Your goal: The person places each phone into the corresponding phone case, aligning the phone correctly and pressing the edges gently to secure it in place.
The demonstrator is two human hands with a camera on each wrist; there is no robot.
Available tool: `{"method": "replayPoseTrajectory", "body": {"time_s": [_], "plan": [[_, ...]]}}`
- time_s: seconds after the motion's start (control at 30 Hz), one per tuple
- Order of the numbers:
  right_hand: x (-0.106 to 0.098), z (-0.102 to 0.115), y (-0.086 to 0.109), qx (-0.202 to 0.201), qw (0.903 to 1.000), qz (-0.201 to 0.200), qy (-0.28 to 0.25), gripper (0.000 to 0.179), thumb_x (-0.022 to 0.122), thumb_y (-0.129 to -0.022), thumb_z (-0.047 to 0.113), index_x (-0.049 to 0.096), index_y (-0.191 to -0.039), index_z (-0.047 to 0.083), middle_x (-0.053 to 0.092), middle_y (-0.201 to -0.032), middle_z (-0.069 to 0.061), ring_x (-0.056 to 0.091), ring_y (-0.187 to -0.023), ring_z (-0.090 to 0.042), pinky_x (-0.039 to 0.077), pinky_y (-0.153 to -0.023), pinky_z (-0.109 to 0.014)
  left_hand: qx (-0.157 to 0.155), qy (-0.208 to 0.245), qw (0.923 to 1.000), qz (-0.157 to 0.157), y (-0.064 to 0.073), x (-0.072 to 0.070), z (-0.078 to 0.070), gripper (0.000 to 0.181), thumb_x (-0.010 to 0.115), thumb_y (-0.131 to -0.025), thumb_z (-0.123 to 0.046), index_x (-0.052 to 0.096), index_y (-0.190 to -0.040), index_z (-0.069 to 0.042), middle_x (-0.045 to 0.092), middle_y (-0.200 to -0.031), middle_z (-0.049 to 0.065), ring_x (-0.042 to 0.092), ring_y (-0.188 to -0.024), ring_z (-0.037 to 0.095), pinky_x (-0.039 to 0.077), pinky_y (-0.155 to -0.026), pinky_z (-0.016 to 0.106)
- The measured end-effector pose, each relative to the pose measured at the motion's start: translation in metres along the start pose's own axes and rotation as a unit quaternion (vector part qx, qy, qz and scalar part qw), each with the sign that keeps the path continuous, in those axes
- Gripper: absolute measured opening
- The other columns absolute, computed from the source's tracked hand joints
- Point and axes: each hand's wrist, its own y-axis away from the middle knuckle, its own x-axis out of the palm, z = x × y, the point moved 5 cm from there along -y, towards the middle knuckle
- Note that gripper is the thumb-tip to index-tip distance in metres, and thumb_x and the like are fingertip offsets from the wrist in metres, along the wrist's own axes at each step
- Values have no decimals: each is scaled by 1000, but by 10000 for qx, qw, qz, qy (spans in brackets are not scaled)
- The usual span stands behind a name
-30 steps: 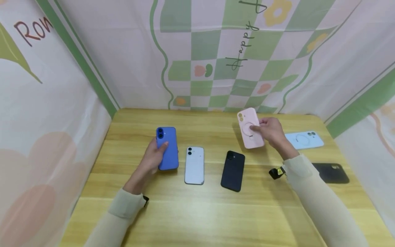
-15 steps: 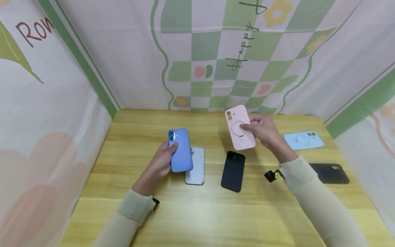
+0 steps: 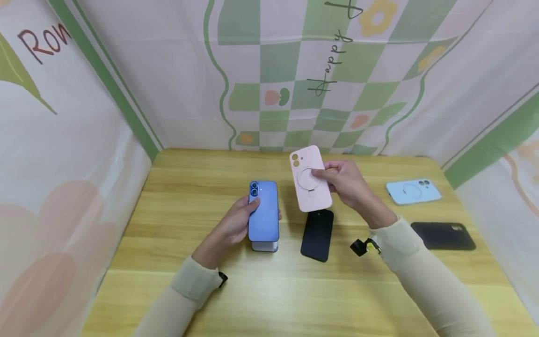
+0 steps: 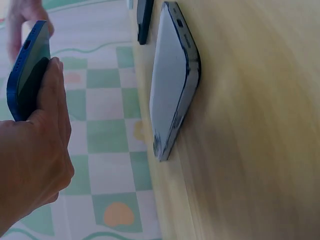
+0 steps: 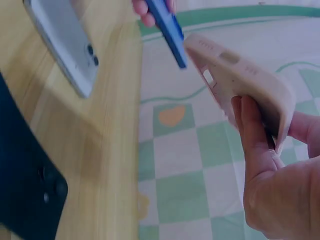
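My left hand (image 3: 236, 219) grips a blue phone (image 3: 264, 217) by its sides, thumb on the back near the two camera lenses. The phone is lifted above a white phone (image 3: 264, 246), which it mostly covers in the head view. In the left wrist view the white phone (image 4: 172, 75) lies on the table below that hand. My right hand (image 3: 347, 183) pinches a pink phone case (image 3: 313, 194), thumb on its ring-marked back and fingers inside, as the right wrist view shows. The pink case (image 5: 250, 75) is hollow and held up beside the blue phone, apart from it.
A black phone (image 3: 317, 236) lies on the wooden table (image 3: 294, 299) under the pink case's lower edge. A light blue case (image 3: 414, 191) and a black case (image 3: 444, 236) lie at the right, near the right forearm. A patterned cloth (image 3: 278, 61) hangs behind the table.
My left hand has carried the blue phone rightward over the white phone. My right hand has brought the pink case leftward, so the two are now close together.
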Motion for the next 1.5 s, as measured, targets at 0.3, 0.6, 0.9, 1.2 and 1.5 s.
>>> {"method": "replayPoseTrajectory", "body": {"time_s": [0.3,0.6,0.9,1.2,1.5], "plan": [[27,-2,3,-28,9991,315,-297,20,66,-103,4,60,-108,-14,78,-88,-4,77,-78,-16,67,-70,-32,-60,10,9995,305,0,13,5,54,31,-118,-25,21,-166,-3,49,-153,32,57,-137,44,46,-118,57],[45,-6,6,41,9983,482,-322,19,66,-104,5,61,-110,-13,79,-94,-9,77,-80,-19,67,-73,-34,114,250,9989,383,2,20,4,62,24,-118,-37,15,-167,0,33,-167,22,32,-156,38,29,-129,52],[65,-14,8,247,9975,488,-456,19,62,-106,8,63,-113,-10,77,-90,-6,74,-74,-14,66,-69,-29,492,498,9948,733,0,27,1,60,14,-118,-39,12,-170,-10,26,-173,15,24,-160,32,22,-132,48],[79,-26,8,245,9945,572,-844,16,61,-106,4,62,-112,-11,77,-87,-4,73,-73,-12,65,-68,-27,397,719,9946,641,-3,29,5,60,18,-118,-39,14,-169,-7,29,-171,18,28,-158,33,29,-129,47],[86,-34,11,366,9936,636,-860,20,61,-106,5,62,-115,-13,77,-92,-6,73,-74,-12,65,-69,-25,399,707,9960,365,-4,30,6,59,24,-118,-35,20,-166,-1,34,-167,22,32,-156,34,31,-129,45]]}}
